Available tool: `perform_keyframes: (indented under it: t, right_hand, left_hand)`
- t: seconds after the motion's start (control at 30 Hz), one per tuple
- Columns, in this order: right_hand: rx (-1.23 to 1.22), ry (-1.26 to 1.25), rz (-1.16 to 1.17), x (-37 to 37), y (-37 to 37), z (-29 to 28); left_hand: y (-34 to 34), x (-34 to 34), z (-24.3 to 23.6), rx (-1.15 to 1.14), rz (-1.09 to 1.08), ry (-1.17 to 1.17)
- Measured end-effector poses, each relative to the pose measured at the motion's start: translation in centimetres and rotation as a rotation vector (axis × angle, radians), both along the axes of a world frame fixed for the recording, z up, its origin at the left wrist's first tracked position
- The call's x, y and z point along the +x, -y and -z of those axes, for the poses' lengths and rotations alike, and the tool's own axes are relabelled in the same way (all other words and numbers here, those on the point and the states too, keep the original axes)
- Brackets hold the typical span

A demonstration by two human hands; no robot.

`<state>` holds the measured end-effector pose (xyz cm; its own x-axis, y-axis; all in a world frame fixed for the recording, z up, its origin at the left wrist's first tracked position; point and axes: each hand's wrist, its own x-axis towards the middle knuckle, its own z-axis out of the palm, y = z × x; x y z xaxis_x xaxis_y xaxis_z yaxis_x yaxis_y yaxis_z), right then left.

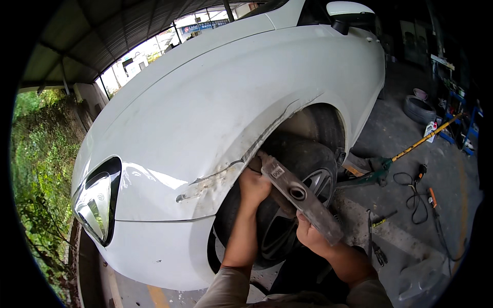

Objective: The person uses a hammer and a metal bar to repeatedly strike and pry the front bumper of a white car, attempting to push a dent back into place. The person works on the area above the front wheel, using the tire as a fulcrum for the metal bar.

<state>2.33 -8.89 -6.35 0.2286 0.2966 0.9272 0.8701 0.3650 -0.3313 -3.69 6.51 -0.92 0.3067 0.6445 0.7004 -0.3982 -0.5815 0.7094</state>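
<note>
- Here we have the grey bar (316,211) in front of the wheel (303,154), its long axis running half past ten to half past four.
- Our left grip (255,187), the nearer to the creased arch edge (265,134), curls by the upper end; fingers hidden, we can't tell its hold.
- Our right grip (314,239) is wrapped round the lower end, at five o'clock from the left.

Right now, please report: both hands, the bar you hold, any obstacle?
Right hand grips grey-brown bar; left hand at its upper end, fingers hidden. Bar slants across wheel, near creased fender; contact unclear. Wheel close behind, possibly in the way.
</note>
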Motion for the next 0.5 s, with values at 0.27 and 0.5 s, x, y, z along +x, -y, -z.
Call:
perform_keyframes:
  t: [0.27, 0.5]
  right_hand:
    - [-0.068, 0.005, 0.014, 0.5, 1.2, -1.1]
    - [-0.207, 0.086, 0.095, 0.7, -0.9, 0.1]
  left_hand:
    - [0.0, -1.7, 0.5, 0.071, -0.183, -0.060]
    - [0.0, -3.6, 0.7, -0.061, -0.076, -0.255]
